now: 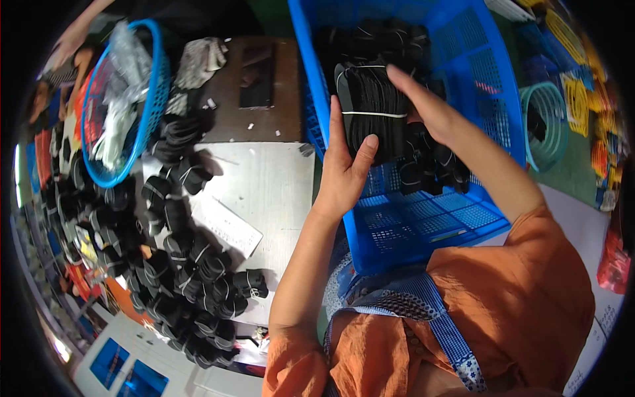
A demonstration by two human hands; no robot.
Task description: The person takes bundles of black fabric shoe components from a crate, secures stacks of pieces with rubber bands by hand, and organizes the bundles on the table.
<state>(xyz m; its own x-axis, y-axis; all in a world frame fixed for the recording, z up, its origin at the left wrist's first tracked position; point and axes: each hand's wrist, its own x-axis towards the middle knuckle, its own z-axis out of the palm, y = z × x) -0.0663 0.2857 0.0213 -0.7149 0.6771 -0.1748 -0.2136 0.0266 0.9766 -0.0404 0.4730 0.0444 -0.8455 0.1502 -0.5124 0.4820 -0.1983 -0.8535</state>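
Note:
Between my two hands is a thick bundle of flat black pieces (374,96), stacked side by side and bound with white bands. My left hand (347,169) grips its left and lower side, thumb across the near face and fingers along the edge. At the upper right edge, my right hand (430,109) closes on the same bundle; some of its fingers are hidden behind it. The bundle is held over a blue plastic crate (493,66) with lattice walls. Inside the crate lie several more black bundles (423,165), partly covered by my hands and the held one.
Many tied black bundles (205,264) are heaped on the pale table (284,198) to the left, near a white sheet (228,225). A blue oval basket (159,86) holding clear plastic stands at the far left. A turquoise round basket (546,126) is right of the crate.

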